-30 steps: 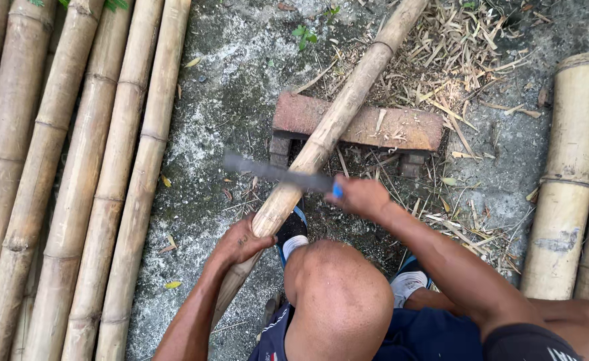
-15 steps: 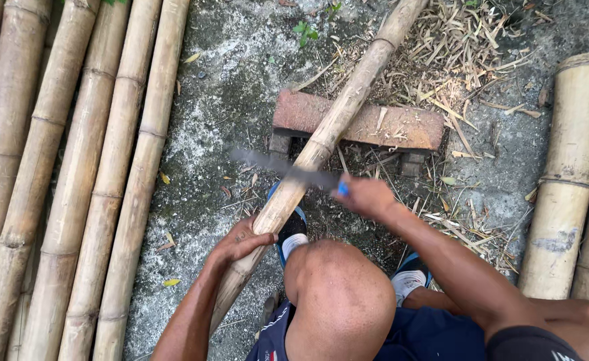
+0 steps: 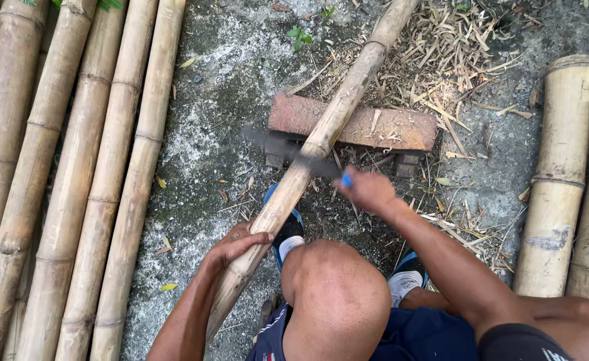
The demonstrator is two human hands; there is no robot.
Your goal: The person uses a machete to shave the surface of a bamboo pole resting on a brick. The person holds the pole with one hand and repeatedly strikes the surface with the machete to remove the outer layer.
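From my remote feed: the left hand (image 3: 238, 244) is clenched around a bamboo pole (image 3: 321, 137) that slants across a red brick (image 3: 388, 127) on the concrete ground (image 3: 221, 113). The right hand (image 3: 368, 190) grips the blue handle of a blurred blade (image 3: 288, 152) lying across the pole, just below the brick. More bamboo poles (image 3: 74, 187) lie at left, thicker bamboo sections (image 3: 555, 180) at right, with dry shavings (image 3: 448, 60) scattered about the brick.

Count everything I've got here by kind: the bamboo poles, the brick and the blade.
Bamboo poles lying on the left: 5
Bamboo poles lying on the right: 2
Bamboo pole being worked, held by the left hand: 1
Brick under it: 1
Blade, blurred, in the right hand: 1
Total: 10
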